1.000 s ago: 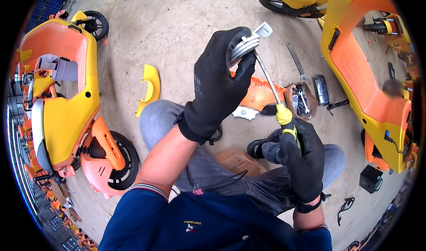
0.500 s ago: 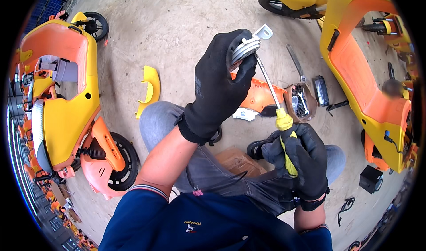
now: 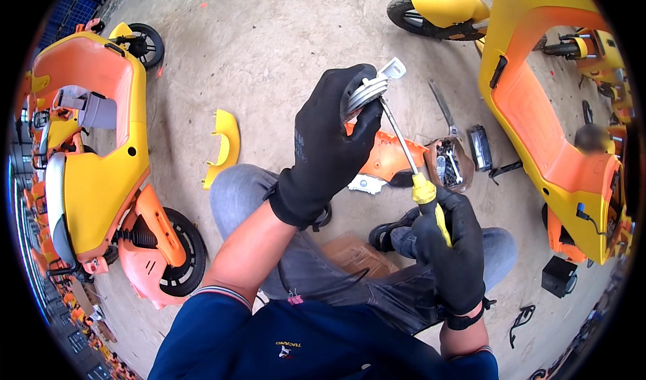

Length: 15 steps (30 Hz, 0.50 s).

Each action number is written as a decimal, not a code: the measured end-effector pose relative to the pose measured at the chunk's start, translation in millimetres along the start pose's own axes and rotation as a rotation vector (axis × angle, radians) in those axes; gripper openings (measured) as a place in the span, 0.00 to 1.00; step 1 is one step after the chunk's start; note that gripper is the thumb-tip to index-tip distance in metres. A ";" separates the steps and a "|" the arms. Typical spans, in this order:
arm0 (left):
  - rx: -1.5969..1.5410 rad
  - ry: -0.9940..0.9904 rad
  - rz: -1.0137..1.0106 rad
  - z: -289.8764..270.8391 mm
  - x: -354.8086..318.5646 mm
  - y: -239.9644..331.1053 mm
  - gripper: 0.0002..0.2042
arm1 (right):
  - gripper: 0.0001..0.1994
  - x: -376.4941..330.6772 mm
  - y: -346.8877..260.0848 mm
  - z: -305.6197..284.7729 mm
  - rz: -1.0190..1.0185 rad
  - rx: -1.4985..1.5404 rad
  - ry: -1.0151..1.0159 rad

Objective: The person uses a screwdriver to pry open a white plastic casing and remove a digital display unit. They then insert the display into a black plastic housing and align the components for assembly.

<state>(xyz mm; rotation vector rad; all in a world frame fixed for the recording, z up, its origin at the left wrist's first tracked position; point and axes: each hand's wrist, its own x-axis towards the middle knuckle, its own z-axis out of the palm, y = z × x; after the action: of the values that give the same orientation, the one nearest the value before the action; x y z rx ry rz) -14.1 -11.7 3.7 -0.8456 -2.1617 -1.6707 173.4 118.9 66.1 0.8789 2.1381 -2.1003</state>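
Black gloves cover both my hands. My left hand (image 3: 336,134) is closed round a silvery, ridged, disc-shaped horn (image 3: 368,92), whose pale bracket (image 3: 391,68) sticks out past the fingers. The fingers hide part of the disc. In my right hand (image 3: 452,252), lower down, is a screwdriver (image 3: 424,188) with a yellow and black handle, gripped in closed fingers. Its long metal shaft slants up and left to the lower edge of the horn, beside my left thumb. Whether the tip presses on the horn or only lies against it, I cannot tell.
Yellow and orange scooters stand left (image 3: 101,198) and right (image 3: 538,124). On the concrete lie a curved yellow panel (image 3: 227,148), an orange panel (image 3: 390,153), a container of wrenches and small parts (image 3: 464,150), a dark lamp-like unit (image 3: 480,148) and a black box (image 3: 559,276). Cardboard (image 3: 356,255) lies between my legs.
Both hands, with the horn and the screwdriver, appear slightly lower or further left in the view. The shaft still reaches the horn's edge, and both grips stay the same.
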 end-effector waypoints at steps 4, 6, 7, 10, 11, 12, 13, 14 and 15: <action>0.013 -0.065 -0.006 -2.9 -0.8 -1.1 0.22 | 0.19 0.2 8.8 0.6 -0.188 -0.185 0.051; 0.012 -0.071 -0.003 -3.1 -1.1 -1.2 0.22 | 0.19 -0.6 10.5 -2.5 -0.163 -0.161 0.065; 0.013 -0.077 -0.009 -3.3 -1.5 -0.9 0.22 | 0.19 -0.2 11.0 -3.6 -0.268 -0.307 0.095; 0.048 -0.072 -0.008 -3.9 -2.1 0.2 0.22 | 0.19 1.3 11.1 -6.1 -0.485 -0.601 0.177; 0.048 -0.068 -0.011 -3.8 -2.1 0.3 0.22 | 0.19 1.6 10.8 -6.6 -0.530 -0.685 0.208; 0.048 -0.064 -0.013 -3.5 -2.1 0.4 0.22 | 0.19 1.9 10.8 -6.7 -0.549 -0.757 0.230; 0.049 -0.061 -0.022 -3.1 -2.2 0.3 0.22 | 0.19 2.1 10.8 -6.7 -0.572 -0.791 0.242; 0.041 -0.061 -0.021 -2.9 -2.7 0.5 0.21 | 0.19 1.9 10.8 -6.7 -0.567 -0.814 0.243; 0.036 -0.062 -0.025 -2.9 -2.9 0.4 0.21 | 0.19 2.0 11.1 -6.4 -0.557 -0.820 0.243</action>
<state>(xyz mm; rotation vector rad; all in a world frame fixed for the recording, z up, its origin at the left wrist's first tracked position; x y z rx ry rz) -11.9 -15.1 3.3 -0.8751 -2.2458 -1.6322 178.5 124.9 55.8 0.4770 3.2407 -0.9949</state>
